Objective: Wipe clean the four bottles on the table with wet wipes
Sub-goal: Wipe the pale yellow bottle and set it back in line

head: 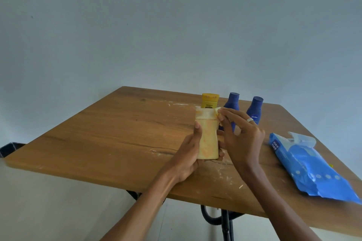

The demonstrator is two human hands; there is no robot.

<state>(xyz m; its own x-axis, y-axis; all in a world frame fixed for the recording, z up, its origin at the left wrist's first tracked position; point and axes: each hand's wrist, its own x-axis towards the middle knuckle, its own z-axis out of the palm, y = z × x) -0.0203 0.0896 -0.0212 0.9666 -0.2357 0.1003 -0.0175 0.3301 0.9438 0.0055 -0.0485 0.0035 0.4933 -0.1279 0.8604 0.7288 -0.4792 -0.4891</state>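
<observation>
Wipe-wrapped bottle held above the wooden table
Left hand grips its hidden body; right hand pinches thin wet wipe at cap; behind it, yellow bottle partly hidden

A wipe-wrapped yellow bottle is held upright before 1 yellow bottle and 2 blue bottles.

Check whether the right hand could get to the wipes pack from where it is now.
Probably yes. The wipes pack lies in the open on the table, to the right of the right hand, with nothing between them. That hand now pinches the wipe round the held bottle, so it must let go first.
</observation>
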